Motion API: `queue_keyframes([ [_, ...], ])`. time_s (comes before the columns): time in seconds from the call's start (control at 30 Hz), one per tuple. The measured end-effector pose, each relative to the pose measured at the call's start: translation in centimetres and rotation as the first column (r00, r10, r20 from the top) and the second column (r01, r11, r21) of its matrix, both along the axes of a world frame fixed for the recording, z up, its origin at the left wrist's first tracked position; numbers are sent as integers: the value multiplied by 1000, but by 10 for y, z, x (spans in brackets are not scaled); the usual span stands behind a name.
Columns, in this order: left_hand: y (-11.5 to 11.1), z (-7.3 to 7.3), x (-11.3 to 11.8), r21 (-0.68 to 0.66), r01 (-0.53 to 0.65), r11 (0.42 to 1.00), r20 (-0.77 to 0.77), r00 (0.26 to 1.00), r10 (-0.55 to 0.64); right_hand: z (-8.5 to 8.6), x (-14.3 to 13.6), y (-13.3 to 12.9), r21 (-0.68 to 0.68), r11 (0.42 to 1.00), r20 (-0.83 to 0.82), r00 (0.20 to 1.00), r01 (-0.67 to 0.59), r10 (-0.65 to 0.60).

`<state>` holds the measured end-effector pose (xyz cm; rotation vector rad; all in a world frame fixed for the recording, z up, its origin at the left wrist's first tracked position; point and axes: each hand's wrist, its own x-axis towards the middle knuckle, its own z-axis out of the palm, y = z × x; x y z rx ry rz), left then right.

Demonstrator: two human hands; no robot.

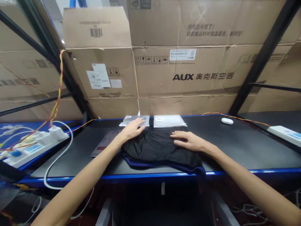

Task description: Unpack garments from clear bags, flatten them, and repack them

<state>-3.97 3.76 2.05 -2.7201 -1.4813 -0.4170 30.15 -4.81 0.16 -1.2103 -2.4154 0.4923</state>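
Note:
A black piece of fabric (162,147), seemingly a garment, lies spread on the dark tabletop, with dark blue cloth (145,164) showing beneath its front edge. My left hand (134,128) rests open over the fabric's far left corner, its fingertips reaching a flat translucent packet (128,118). On the right side of the fabric, my right hand (188,140) lies flat with its fingers stretched out to the left. A second white packet (169,121) touches the far edge of the cloth, between my hands. Both palms are hidden.
A tablet (107,144) lies partly behind my left forearm. Power strips (35,147) with cables stand at the left, and another power strip (285,135) sits at the right. A small white case (227,121) is near the back. Cardboard (160,78) walls off the rear.

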Motion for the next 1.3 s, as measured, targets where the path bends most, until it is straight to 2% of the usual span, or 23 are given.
queue_keyframes([
  [0.07, -20, 1, 8, -100, 198, 975, 41, 980, -195, 4, -6, -2, 25, 1000, -19, 1000, 19, -19],
  [0.17, -46, -1, 16, -228, 310, 923, 40, 950, -309, 7, -14, -5, 6, 1000, 31, 999, 9, -10],
  [0.27, -56, -5, 18, -271, 316, 909, 14, 946, -325, 5, -19, -6, -48, 999, 147, 989, -11, 18],
  [0.37, -57, -8, 18, -260, 310, 915, 0, 947, -321, 1, -18, -6, -58, 998, 218, 975, -23, 36],
  [0.67, -63, -6, 20, -245, 288, 926, -18, 953, -301, -2, -16, -8, -52, 998, 190, 981, -28, 38],
  [0.83, -54, -3, 23, -165, 314, 935, -19, 947, -322, 2, -16, -6, -42, 999, 164, 986, -25, 32],
  [1.0, -30, -1, 39, -87, 300, 950, -72, 949, -307, 9, -10, 16, 129, 991, 61, 997, 31, -40],
  [1.07, -20, -1, 47, -75, 291, 954, -86, 951, -297, 11, -5, 29, 204, 975, 65, 993, 87, -102],
  [1.17, -6, -3, 57, -44, 258, 965, -66, 963, -261, 12, 2, 45, 284, 936, 160, 953, 206, -258],
  [1.23, 2, -4, 61, -33, 210, 977, -53, 976, -212, 11, 5, 53, 313, 911, 208, 917, 269, -342],
  [1.3, 9, -4, 64, -23, 146, 989, -47, 988, -147, 9, 7, 58, 312, 903, 225, 900, 296, -373],
])
